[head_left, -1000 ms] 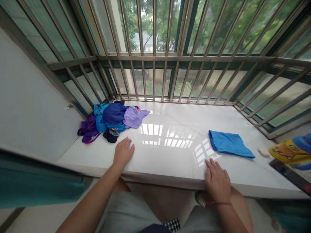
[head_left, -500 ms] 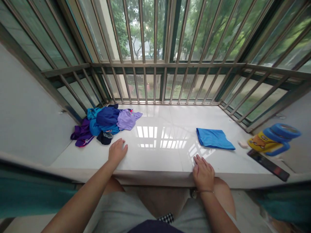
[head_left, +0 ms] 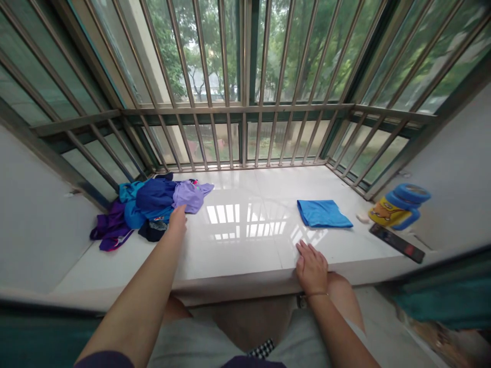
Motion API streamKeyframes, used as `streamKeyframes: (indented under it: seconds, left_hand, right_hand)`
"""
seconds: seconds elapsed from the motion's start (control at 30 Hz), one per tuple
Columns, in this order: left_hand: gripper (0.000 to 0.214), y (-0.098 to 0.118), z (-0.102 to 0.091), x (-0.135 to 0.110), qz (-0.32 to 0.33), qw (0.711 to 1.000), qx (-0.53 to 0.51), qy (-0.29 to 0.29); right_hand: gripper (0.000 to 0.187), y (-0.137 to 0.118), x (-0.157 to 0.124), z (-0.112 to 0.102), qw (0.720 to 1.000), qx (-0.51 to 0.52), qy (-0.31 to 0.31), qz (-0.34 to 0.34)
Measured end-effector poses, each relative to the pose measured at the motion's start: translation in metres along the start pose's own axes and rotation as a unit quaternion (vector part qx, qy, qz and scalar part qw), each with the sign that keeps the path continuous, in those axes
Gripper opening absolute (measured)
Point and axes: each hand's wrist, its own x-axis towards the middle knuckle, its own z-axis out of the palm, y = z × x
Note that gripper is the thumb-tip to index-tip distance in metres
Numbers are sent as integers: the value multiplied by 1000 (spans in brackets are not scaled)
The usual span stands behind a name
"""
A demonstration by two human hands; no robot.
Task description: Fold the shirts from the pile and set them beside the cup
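Observation:
My left hand (head_left: pixel 178 220) reaches to the near edge of a lavender garment (head_left: pixel 187 195), its fingertips at the cloth and its thumb apart. Whether it touches the fabric I cannot tell. The garment lies on the right side of a loose heap of clothes, with a dark blue piece (head_left: pixel 155 193), a purple piece (head_left: pixel 111 225) and a black piece (head_left: pixel 151 232). My right hand (head_left: pixel 312 266) rests flat on the front edge of the white sill, fingers stretched out. Beyond it lies a folded blue cloth (head_left: pixel 324 213).
A blue and yellow bottle (head_left: pixel 397 204) with a handle stands at the right of the white sill (head_left: pixel 245 255). Near it lie a dark, flat, long object (head_left: pixel 397 243) and a small pale thing (head_left: pixel 362 217). Metal window bars (head_left: pixel 245 107) close off the back.
My left hand has moved forward from the bare sill to the lavender garment. My right hand stays at the front edge. The view has turned slightly to the right.

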Motion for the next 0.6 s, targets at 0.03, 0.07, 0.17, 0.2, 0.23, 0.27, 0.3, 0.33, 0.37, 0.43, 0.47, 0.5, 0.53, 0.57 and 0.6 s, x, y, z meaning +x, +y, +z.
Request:
streamKeyframes:
  seconds: [0.03,0.07,0.17,0.2,0.23,0.27,0.3,0.33,0.37,0.43,0.47,0.5,0.53,0.57,0.6]
  left_hand:
    - [43,5,2,0,-13,1000,-7,5]
    - [44,10,4,0,-21,1000,-13,5]
    - [43,23,9,-15,-4,999,-28,-26]
    - [41,26,10,-26,13,998,-31,-46]
    - [38,29,10,-40,30,997,-34,-67]
    - [34,30,10,-58,53,993,-33,-96]
    - [31,31,8,-80,78,988,-29,-127]
    - [28,31,5,-106,102,981,-22,-162]
    - [30,29,0,-134,153,961,3,-230]
    - [34,22,-14,-193,225,910,35,-347]
    - [34,18,-23,-223,231,892,40,-387]
    - [34,12,-33,-250,226,874,35,-429]
    - [34,7,-44,-275,210,853,26,-477]
    - [33,1,-56,-295,189,834,16,-517]
    - [33,-5,-68,-312,169,825,2,-540]
  right_hand:
    - [53,0,0,0,1000,1,-1,2]
    - [53,0,0,0,1000,2,-2,4]
    - [52,-1,-1,0,1000,4,0,10]
    - [52,-1,0,0,1000,7,-1,12]
    - [52,-1,0,0,1000,10,-5,15]
    - [52,-1,1,-1,1000,15,-10,18]
    - [53,-1,1,-2,999,19,-16,22]
    - [53,-2,2,-3,999,22,-23,27]
    - [52,-2,3,-4,999,25,-28,32]
    - [49,-7,3,-8,998,30,-30,39]
    - [48,-12,1,-10,998,39,-29,36]
    - [49,-20,-2,-12,998,55,-30,23]
    - [52,-30,-6,-15,996,80,-35,0]
    - [58,-42,-12,-17,992,110,-44,-32]
    - [65,-56,-18,-20,986,138,-57,-69]
